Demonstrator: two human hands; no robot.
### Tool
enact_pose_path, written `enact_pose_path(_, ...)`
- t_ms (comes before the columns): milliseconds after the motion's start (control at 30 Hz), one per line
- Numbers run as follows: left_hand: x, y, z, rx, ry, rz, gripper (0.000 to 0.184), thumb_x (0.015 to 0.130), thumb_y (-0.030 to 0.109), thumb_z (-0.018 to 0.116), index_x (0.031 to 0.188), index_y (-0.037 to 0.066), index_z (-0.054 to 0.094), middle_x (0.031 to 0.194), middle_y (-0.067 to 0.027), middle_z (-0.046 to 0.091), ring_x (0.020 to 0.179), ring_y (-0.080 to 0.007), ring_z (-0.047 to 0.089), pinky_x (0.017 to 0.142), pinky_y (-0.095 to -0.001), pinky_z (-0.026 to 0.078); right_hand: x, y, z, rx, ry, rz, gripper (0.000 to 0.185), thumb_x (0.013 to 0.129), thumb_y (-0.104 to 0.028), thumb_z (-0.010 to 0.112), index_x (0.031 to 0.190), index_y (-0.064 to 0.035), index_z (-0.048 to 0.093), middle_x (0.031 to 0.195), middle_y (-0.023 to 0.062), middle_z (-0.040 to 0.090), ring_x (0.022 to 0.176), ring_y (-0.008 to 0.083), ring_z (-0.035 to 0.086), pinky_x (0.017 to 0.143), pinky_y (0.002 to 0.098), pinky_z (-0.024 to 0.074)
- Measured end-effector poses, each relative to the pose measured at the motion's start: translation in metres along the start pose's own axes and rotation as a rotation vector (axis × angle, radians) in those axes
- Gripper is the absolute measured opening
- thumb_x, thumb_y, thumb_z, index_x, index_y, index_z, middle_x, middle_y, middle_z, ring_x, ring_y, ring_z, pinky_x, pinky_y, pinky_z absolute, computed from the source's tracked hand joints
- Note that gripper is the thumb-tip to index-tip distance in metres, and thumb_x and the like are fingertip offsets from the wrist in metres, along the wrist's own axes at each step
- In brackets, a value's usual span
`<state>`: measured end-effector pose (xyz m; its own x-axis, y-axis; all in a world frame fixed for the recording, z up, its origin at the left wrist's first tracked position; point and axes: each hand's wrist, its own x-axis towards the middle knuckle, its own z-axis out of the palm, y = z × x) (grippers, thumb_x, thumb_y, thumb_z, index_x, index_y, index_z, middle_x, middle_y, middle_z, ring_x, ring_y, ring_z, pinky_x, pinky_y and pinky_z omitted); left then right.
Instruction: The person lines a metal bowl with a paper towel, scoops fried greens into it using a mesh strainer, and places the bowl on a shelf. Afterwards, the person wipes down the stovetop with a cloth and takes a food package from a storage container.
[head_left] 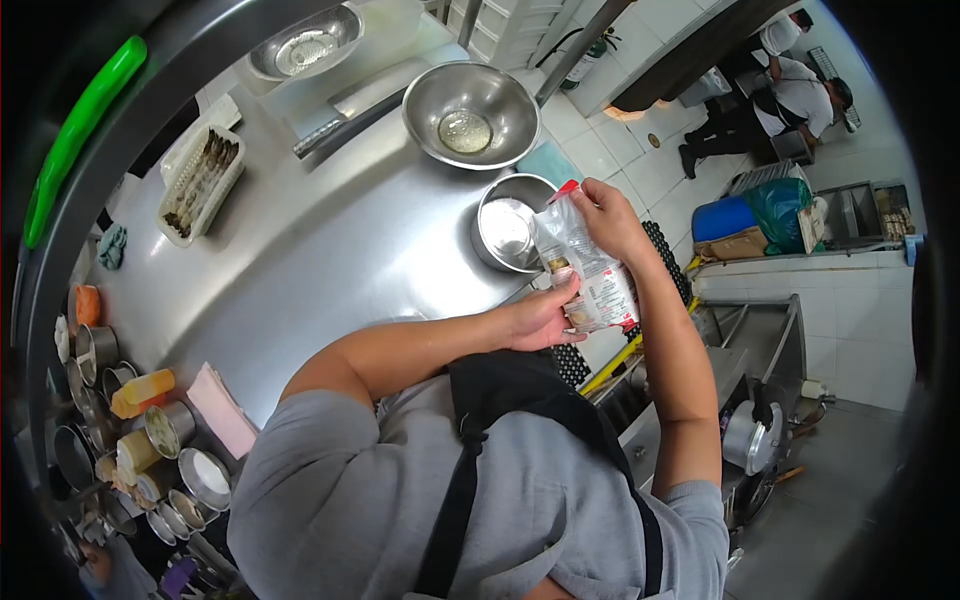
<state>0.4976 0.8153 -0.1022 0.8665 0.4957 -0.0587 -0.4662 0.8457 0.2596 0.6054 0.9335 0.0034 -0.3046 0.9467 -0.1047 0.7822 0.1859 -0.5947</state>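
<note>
My right hand (608,218) grips the upper end of a printed plastic packet (603,292), by its red edge. My left hand (545,316) holds the packet lower down, thumb on its front and fingers beneath. The packet is partly clear, with red and white print; I cannot make out its contents. Just left of it on the steel counter (370,290) stands a metal pot (490,246). Beyond the pot is a wide steel bowl (424,98) with a little pale, wet-looking stuff at the bottom.
A large knife (372,100) lies beside the bowl, near a colander (340,35). Shrimp (207,180) fill a white basket at left. A pink cloth (222,408) and several containers (170,428) line the near left. Two people work at the far right.
</note>
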Motion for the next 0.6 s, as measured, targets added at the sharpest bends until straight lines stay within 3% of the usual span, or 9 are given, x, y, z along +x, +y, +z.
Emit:
enact_pose_path(200, 0.000, 0.005, 0.003, 0.000, -0.078, 0.024, 0.055, 0.095, 0.052, 0.031, 0.138, 0.018, 0.029, 0.138, -0.0047, 0.040, 0.128, -0.0217, 0.037, 0.106, -0.0416, 0.031, 0.006, -0.007, -0.001, 0.012, -0.057, 0.005, 0.027, 0.089, -0.024, 0.053, 0.083, 0.0028, 0.054, 0.069, 0.0192, 0.055, 0.063, 0.0267, 0.053, 0.064, 0.0380, 0.0424)
enact_pose_path(267, 0.000, 0.006, 0.002, -0.007, -0.120, 0.041, 0.055, 0.094, 0.051, 0.034, 0.138, 0.018, 0.030, 0.138, -0.0051, 0.040, 0.129, -0.0217, 0.037, 0.106, -0.0414, 0.031, 0.007, -0.011, -0.001, -0.010, -0.099, 0.018, 0.027, 0.093, -0.023, 0.051, 0.087, 0.0023, 0.055, 0.066, 0.0066, 0.052, 0.064, 0.0113, 0.045, 0.062, 0.0308, 0.0408)
enact_pose_path(400, 0.002, 0.005, -0.002, -0.040, -0.163, 0.054, 0.053, 0.094, 0.046, 0.040, 0.137, 0.017, 0.030, 0.138, -0.0052, 0.040, 0.128, -0.0215, 0.038, 0.106, -0.0410, 0.031, 0.007, -0.016, 0.003, -0.075, -0.125, 0.006, 0.027, 0.092, -0.023, 0.051, 0.086, 0.0021, 0.055, 0.065, 0.0087, 0.052, 0.063, 0.0127, 0.045, 0.062, 0.0317, 0.0409)
enact_pose_path(600, 0.002, 0.007, -0.005, 0.013, -0.204, 0.090, 0.059, 0.091, 0.041, 0.051, 0.139, 0.016, 0.029, 0.139, -0.0073, 0.040, 0.129, -0.0214, 0.038, 0.107, -0.0399, 0.032, 0.007, -0.026, 0.004, -0.136, -0.100, -0.005, 0.027, 0.091, -0.024, 0.052, 0.085, 0.0015, 0.054, 0.067, 0.0155, 0.053, 0.062, 0.0218, 0.048, 0.064, 0.0357, 0.0416)
